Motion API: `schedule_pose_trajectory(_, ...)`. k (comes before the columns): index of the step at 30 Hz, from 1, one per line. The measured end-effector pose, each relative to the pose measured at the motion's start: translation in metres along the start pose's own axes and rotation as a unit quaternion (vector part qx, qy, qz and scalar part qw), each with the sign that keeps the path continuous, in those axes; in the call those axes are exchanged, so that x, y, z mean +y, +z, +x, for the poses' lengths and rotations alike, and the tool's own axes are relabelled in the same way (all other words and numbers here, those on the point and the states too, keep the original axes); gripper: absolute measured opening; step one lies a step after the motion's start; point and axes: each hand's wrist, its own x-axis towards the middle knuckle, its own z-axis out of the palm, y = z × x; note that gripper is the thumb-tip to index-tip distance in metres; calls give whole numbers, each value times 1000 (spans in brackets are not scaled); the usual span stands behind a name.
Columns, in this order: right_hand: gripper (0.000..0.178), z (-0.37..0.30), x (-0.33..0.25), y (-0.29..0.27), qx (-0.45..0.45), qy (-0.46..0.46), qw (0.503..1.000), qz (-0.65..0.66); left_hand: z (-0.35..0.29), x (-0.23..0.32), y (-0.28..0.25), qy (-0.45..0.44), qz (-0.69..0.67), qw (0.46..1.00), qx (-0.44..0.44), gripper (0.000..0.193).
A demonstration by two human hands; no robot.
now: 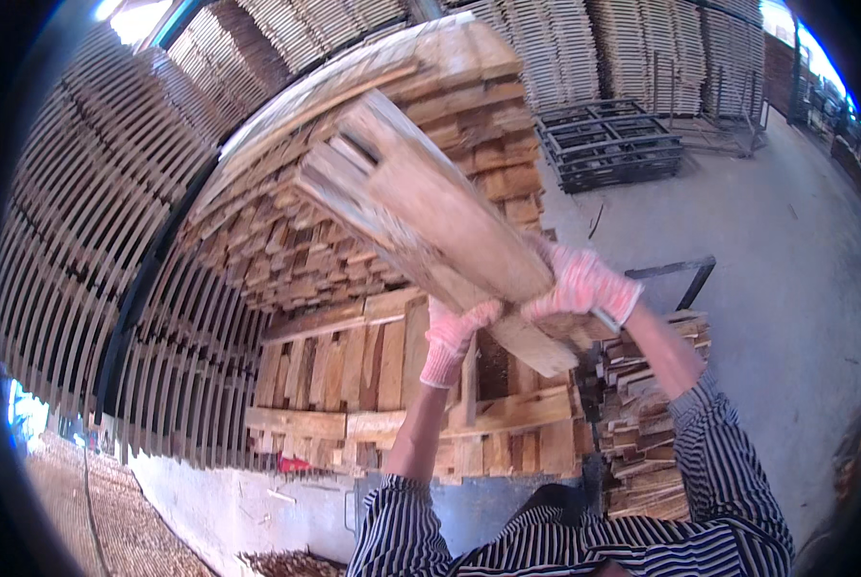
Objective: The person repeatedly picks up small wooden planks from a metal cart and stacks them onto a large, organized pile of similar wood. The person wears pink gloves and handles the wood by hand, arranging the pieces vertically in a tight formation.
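Observation:
I hold a bundle of rough wooden planks [421, 207] raised up in front of me, its far end pointing up and to the left. My left hand [453, 337], in a pink knit glove, grips the bundle from below near its close end. Over the top of that same end, my right hand [582, 287], gloved the same way, is clamped. Behind the bundle rises a tall stack of short boards [286, 240], and the planks' far end hangs over it.
A wooden crate of upright boards [354, 385] stands below the stack. A lower pile of scrap boards [642, 423] lies to the right. Dark pallets [608, 144] sit on the concrete floor [767, 250] at the back. Slatted racks [84, 250] fill the left.

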Motion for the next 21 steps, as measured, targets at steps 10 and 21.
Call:
schedule_pose_trajectory(10, 83, 23, 3, 180, -61, 11, 903, 426, -114, 49, -108, -174, -254, 951, 29, 75)
schedule_pose_trajectory(21, 52, 115, -13, 381, -47, 251, 854, 453, -148, 47, -345, -332, -91, 916, 208, 55)
